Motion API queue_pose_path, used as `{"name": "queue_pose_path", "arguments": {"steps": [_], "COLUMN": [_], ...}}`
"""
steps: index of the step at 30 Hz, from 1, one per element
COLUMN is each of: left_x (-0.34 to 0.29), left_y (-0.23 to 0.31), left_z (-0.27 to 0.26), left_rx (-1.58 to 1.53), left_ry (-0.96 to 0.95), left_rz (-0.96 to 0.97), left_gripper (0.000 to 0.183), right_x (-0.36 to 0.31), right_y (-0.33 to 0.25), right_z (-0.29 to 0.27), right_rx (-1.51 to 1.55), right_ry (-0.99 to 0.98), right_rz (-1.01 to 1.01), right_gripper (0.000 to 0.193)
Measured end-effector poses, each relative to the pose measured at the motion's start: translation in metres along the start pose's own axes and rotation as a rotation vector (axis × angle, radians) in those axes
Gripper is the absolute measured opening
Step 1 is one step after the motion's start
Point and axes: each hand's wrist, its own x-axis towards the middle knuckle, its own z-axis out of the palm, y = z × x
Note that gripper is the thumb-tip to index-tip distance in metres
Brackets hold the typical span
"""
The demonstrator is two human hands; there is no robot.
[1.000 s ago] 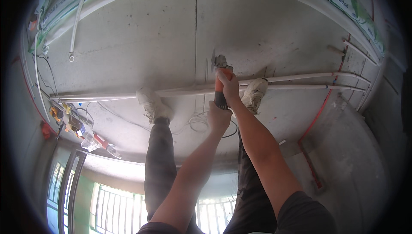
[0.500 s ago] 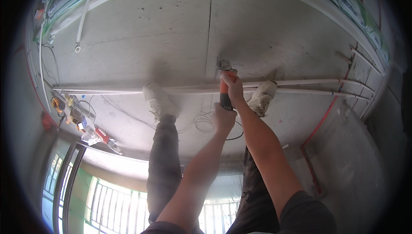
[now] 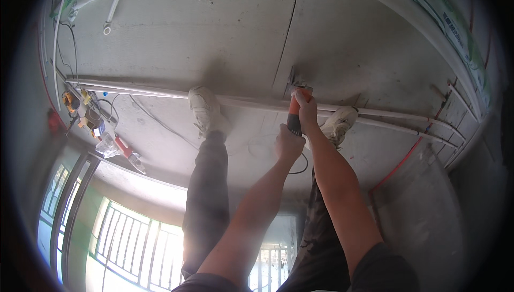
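Grinder [image 3: 295,111] has crept along the floor groove [image 3: 286,35] just past the white pipe [image 3: 160,93], left hand [image 3: 289,145] and right hand [image 3: 306,111] both clenched on it; keep it square to the groove.

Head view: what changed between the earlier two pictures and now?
Very little. Both hands keep their grip on the orange-and-black power tool, left hand low on the handle, right hand near the head, which stays pressed to the concrete floor at the dark cut line. The shoes and white pipes kept their places; only the camera shifted slightly.
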Motion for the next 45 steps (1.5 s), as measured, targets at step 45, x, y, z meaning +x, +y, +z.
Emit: {"name": "queue_pose_path", "arguments": {"steps": [45], "left_x": [0.014], "left_y": [0.014], "left_z": [-0.014], "left_rx": [0.010], "left_ry": [-0.031], "left_rz": [0.032], "left_gripper": [0.050], "right_x": [0.001], "right_y": [-0.041], "right_z": [0.011], "right_rx": [0.106], "right_ry": [-0.068], "right_rz": [0.002], "right_gripper": [0.031]}}
